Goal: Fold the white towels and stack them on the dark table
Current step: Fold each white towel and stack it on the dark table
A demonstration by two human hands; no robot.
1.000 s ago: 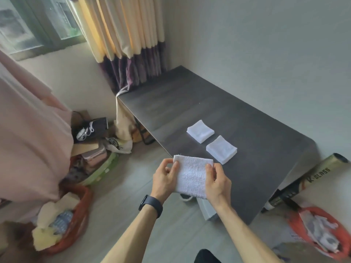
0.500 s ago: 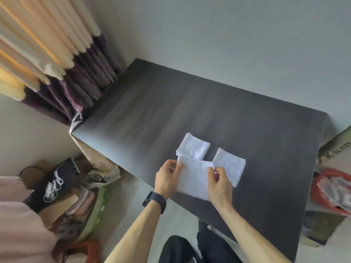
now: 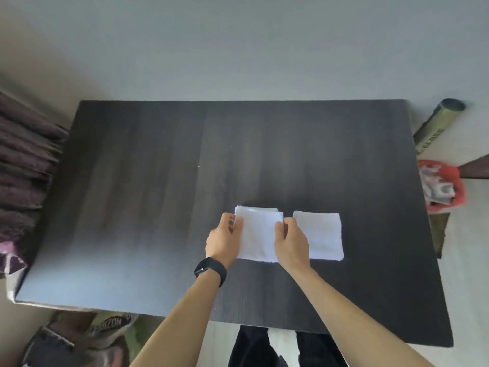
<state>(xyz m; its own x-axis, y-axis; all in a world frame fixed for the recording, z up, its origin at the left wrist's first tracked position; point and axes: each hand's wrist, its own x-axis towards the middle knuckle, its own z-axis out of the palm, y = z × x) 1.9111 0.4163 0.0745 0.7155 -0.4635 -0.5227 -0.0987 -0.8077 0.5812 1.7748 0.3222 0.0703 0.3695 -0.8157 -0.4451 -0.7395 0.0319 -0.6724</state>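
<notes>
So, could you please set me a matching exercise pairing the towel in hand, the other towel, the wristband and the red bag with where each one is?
Things: 1 held towel; 2 lone towel; 3 black wristband; 4 red bag.
Places: A on the left wrist; B beyond the dark table's right edge; C pinched between left hand and right hand; D flat on the table, right of the hands.
Pairs: 1-C; 2-D; 3-A; 4-B.

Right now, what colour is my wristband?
Black. The wristband shows best in the head view, behind the left hand gripping the towel.
</notes>
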